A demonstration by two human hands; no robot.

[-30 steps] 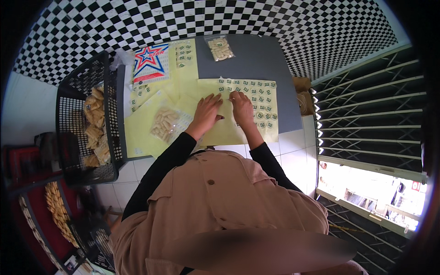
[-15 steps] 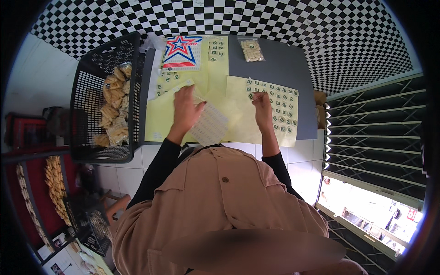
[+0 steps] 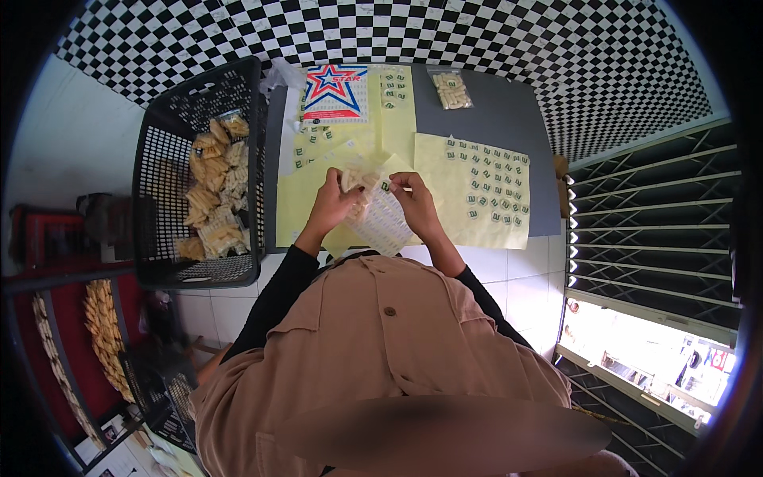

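My left hand (image 3: 330, 207) is closed on a clear plastic bag of pale stick snacks (image 3: 359, 176), held over the table in front of me. At the bag's right side my right hand (image 3: 417, 208) pinches a small round sticker (image 3: 386, 186) with dark print. The sticker lies against the bag; I cannot tell whether it is stuck down. Below the bag is a white sheet with rows of small print (image 3: 387, 226). To the right of my right hand lies a yellow backing sheet (image 3: 433, 163) with several rows of the same round stickers (image 3: 486, 171).
A black plastic basket (image 3: 258, 175) with bagged snacks (image 3: 214, 179) stands at the left. Toward the back of the grey table (image 3: 509, 111) lie a filled snack bag (image 3: 451, 89), a star-printed packet (image 3: 335, 95) and more yellow sticker sheets (image 3: 404, 103). A checkered wall (image 3: 445, 32) rises behind.
My right hand has moved left from the sticker sheet to the bag, bringing a sticker. My left hand now holds up the bag of snacks. The view has shifted slightly.
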